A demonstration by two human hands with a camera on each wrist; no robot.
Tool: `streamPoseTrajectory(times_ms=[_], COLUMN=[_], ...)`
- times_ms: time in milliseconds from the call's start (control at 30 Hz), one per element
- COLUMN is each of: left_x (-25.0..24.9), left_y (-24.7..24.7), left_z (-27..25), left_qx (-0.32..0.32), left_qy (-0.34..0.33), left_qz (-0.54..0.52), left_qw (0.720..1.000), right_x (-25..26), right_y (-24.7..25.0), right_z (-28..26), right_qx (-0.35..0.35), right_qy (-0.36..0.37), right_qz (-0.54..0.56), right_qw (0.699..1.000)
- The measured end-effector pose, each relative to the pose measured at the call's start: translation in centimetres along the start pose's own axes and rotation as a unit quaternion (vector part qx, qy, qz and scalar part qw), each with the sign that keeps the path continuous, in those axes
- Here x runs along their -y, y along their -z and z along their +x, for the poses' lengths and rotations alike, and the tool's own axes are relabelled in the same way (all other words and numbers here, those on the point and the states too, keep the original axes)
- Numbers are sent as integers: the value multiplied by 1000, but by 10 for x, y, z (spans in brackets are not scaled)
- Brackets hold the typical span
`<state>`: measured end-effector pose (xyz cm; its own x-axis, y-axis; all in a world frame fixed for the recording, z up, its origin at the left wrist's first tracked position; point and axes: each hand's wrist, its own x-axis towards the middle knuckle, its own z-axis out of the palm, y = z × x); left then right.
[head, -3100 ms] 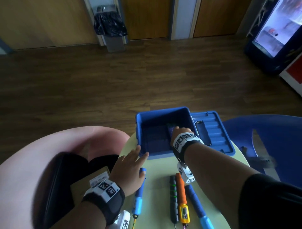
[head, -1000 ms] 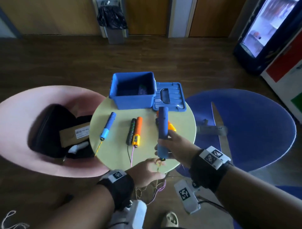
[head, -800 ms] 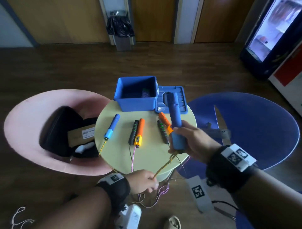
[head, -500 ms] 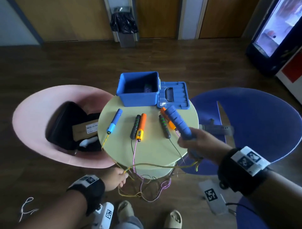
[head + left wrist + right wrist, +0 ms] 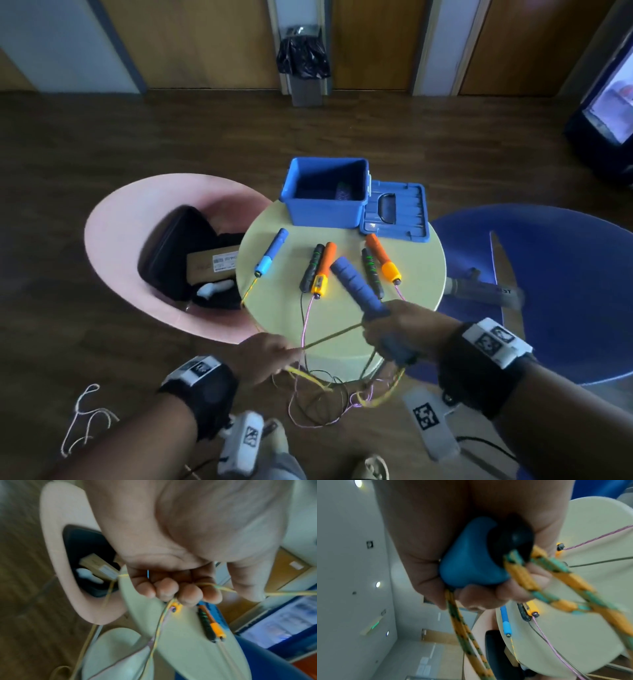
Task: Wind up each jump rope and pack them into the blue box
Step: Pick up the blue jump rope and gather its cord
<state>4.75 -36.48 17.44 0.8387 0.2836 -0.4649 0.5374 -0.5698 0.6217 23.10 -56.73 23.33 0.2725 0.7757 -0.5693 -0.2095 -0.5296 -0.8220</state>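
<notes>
Gripping the blue handle [image 5: 356, 289] in the right hand [image 5: 404, 334], fingers curled tight round its lower end; holding it over the near edge of the round bench [image 5: 424, 260], long axis slanting, free end pointing up and away to the left toward the blue box [image 5: 323, 212], cord end pointing down at the floor; showing loops of yellow-green rope [image 5: 522, 574] leaving its black end cap in the right wrist view. Pinching that rope [image 5: 329, 337] in the left hand [image 5: 265, 358], grip narrow and closed on the cord, stretching it taut between both hands; trailing the rest in a tangle below the bench edge. Lying flat on the bench, long axes roughly fore and aft, cord ends toward the person: the second blue handle [image 5: 272, 251] at left, a black and orange pair [image 5: 318, 269] in the middle, another black and orange pair [image 5: 378, 263] at right. Standing open at the far edge, the blue box with something dark inside; lying just beside it on the right, its lid [image 5: 394, 212].
</notes>
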Motion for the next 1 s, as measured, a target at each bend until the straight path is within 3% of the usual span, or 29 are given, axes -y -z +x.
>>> streamPoseTrajectory(times_ms=[167,233,300,433,500,600,667,767,867,933,1000], left_x=[91,108,100,36,-6,-62,-83,-82,-70,-62,-53], left_y=[-7,-9,-8,9,18,29,37,43,40,33,24], left_z=[-26,-28,-26,-10,-4,-4,-3,1,3,7,12], left_qx=[-36,-52,-71,-83,-96,-128,-161,-169,-127,-61,1], left_qy=[110,139,128,10,-84,-236,-277,-231,-164,-132,-96], left_qz=[5,-8,-15,-22,-17,-50,-77,-169,-276,-268,-191], left_qw=[993,989,989,996,992,962,944,943,938,952,977], right_x=[5,7,9,10,13,18,21,27,36,47,56], right_y=[27,35,34,5,-13,-33,-39,-37,-30,-27,-27], right_z=[-2,4,10,15,15,14,13,12,7,3,-1], right_qx=[-63,-105,-115,-91,-58,18,59,57,38,32,28], right_qy=[92,108,120,104,95,83,85,108,152,178,202], right_qz=[203,248,263,169,96,19,62,125,134,169,199], right_qw=[973,957,950,976,989,996,993,985,979,969,959])
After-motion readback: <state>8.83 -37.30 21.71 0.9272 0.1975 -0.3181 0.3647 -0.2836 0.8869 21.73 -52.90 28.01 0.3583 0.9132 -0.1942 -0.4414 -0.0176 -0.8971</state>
